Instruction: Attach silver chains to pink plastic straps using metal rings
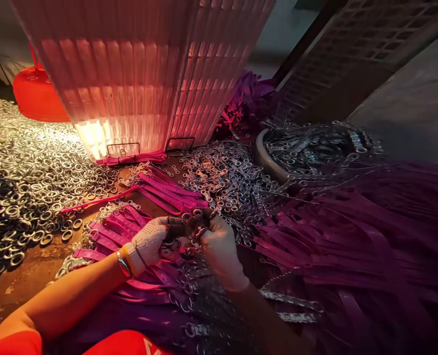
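My left hand, in a whitish dotted glove with dark fingertips, is closed, and small metal rings show beneath its fingers. Facing it, my right hand, in a similar glove, has its fingers curled in a pinch against the left fingertips. A metal ring shows at the meeting fingertips; the dark fingers partly hide what is pinched there. Under and beside my hands lie magenta straps with metal rings at their ends. Just beyond my fingers is another bundle of magenta straps.
Loose metal rings are heaped on the left, small metal links beyond my hands. A round tub holds metal chains. Purple straps cover the right side. A ribbed translucent panel stands behind, beside a red lamp.
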The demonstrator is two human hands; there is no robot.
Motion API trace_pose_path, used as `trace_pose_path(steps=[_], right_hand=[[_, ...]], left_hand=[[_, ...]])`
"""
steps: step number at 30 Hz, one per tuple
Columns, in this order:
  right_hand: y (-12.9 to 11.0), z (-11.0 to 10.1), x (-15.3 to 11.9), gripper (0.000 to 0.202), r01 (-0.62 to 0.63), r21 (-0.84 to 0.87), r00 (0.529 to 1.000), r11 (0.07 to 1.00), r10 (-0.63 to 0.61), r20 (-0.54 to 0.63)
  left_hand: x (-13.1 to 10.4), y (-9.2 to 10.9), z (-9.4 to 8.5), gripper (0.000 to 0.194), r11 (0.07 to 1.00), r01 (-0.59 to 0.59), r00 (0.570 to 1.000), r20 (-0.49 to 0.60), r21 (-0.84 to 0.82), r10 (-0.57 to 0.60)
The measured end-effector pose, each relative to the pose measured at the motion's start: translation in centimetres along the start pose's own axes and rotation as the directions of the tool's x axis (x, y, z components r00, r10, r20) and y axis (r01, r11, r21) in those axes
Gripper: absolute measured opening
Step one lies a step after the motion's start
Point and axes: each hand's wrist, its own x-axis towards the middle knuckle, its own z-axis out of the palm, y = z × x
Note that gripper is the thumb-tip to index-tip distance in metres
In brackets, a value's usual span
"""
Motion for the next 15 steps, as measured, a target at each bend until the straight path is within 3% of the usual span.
trace_pose_path(steps=[3, 5, 7, 9, 11, 13, 15], right_hand=[[0.6, 0.5, -0.7, 0.021, 0.086, -0.08, 0.996, 0.993, -0.088, -0.021], [0.8, 0.1, -0.9, 0.024, 0.161, -0.252, 0.987, 0.954, -0.158, 0.031], [0.5, -0.8, -0.7, 0.031, 0.251, -0.449, 0.968, 0.858, -0.216, 0.129], [-0.2, -1.8, -0.1, 0.041, 0.381, -0.582, 0.922, 0.718, -0.244, 0.302], [-1.1, -2.6, 0.7, 0.045, 0.512, -0.613, 0.841, 0.602, -0.203, 0.502], [-1.9, -3.1, 1.2, 0.036, 0.586, -0.62, 0.769, 0.522, -0.115, 0.629], [-2.2, -3.3, 1.2, 0.026, 0.594, -0.674, 0.765, 0.44, -0.049, 0.642]], left_hand=[[0.3, -0.9, -0.3, 0.032, 0.998, -0.047, 0.999, -0.021, -0.037, 0.046], [0.5, -1.1, -0.6, 0.031, 0.996, -0.091, 0.995, -0.037, 0.003, 0.091], [0.4, -0.9, -1.0, 0.032, 0.985, -0.121, 0.991, -0.036, 0.124, 0.127], [0.2, -0.2, -1.2, 0.029, 0.95, -0.13, 0.99, -0.01, 0.282, 0.139], [-0.2, 0.4, -1.3, 0.024, 0.9, -0.14, 0.99, 0.045, 0.413, 0.134], [-0.5, 0.8, -1.3, 0.021, 0.865, -0.158, 0.987, 0.091, 0.477, 0.131], [-0.5, 0.8, -1.3, 0.019, 0.856, -0.173, 0.985, 0.106, 0.488, 0.139]])
